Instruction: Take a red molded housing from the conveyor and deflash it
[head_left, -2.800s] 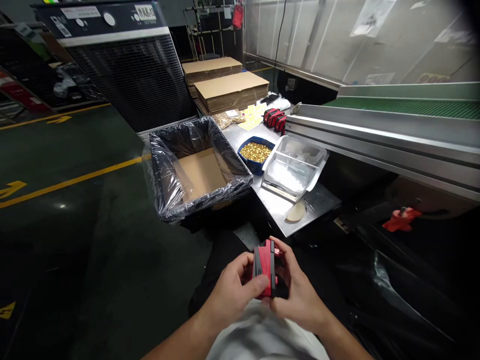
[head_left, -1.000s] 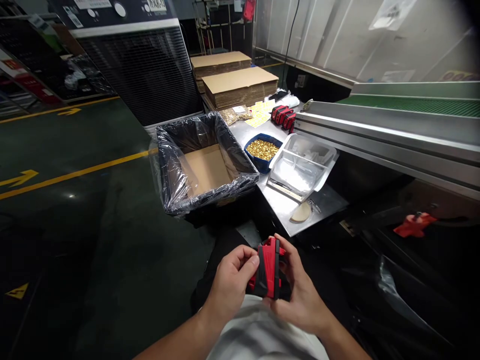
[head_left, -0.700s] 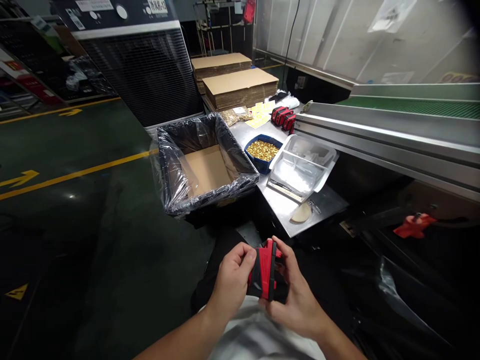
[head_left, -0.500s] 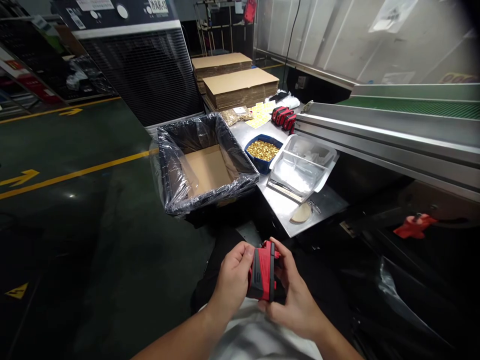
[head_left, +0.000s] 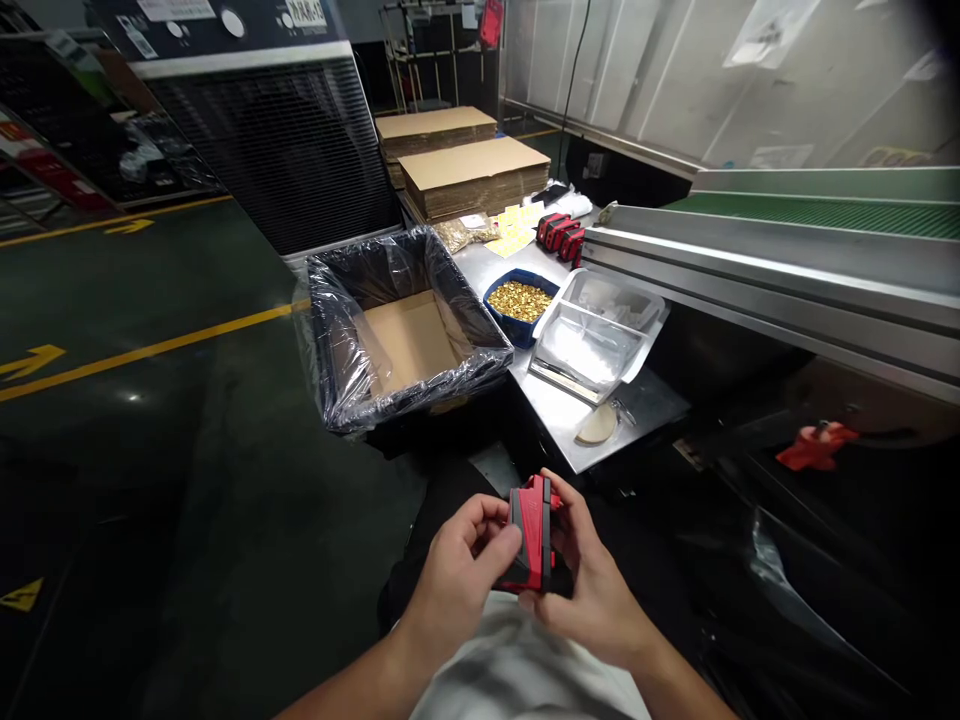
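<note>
Red-and-black piece [head_left: 533, 535]: it is resting between the two hands in front of the wearer's body, its dark rim facing the right hand.
Left hand [head_left: 456, 568]: it is pinching the piece from its own side, the thumb pressing on the broad face and the fingers curling behind, partly hidden.
Right hand [head_left: 596, 588]: it is gripping the piece by its ends, the index fingertip bearing on the upper end and the thumb on the lower; small red projections are pointing toward its palm.
Left thumb [head_left: 501, 553]: it is lying lower on the face now, where half a second ago it was sitting nearer the top edge.
Change in grip: only the left hold seems to be shifting; the right hand is staying in place, so the same piece is apparently still being worked in the hands.
Desk [head_left: 555, 425]: beyond both hands, it is carrying a clear tray [head_left: 646, 345], a blue bowl [head_left: 500, 323] of gold-coloured bits [head_left: 519, 299] and, farther off, similar red-and-black units [head_left: 558, 236].
Lined box [head_left: 466, 373]: it is standing ahead of the left hand, well apart from it.
</note>
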